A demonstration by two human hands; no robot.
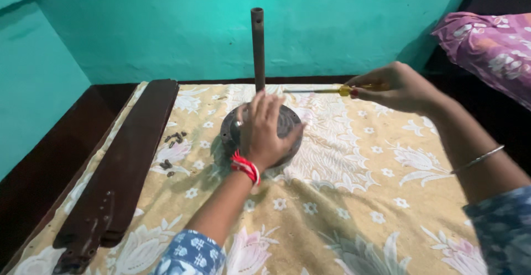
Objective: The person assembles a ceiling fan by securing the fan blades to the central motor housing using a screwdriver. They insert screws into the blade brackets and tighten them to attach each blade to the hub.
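Mostly hidden under my left hand [265, 131], a round dark fan motor [287, 121] sits mid-table on a yellow floral cloth [343, 197]; my palm lies flat on it, fingers spread, not clamped. Its dark rod [258, 48] stands upright. My right hand [395, 87] closes around a screwdriver [318, 91], covering most of the yellow handle. Dark fan blades [127, 159] lie at left, cut off below. Small dark bits [172, 139] nearby are too tiny to identify.

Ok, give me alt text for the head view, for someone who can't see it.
The left hand presses on a round dark fan motor with an upright rod, while the right hand holds a yellow-handled screwdriver pointing towards the rod. Dark fan blades and small screws lie left on the floral cloth.
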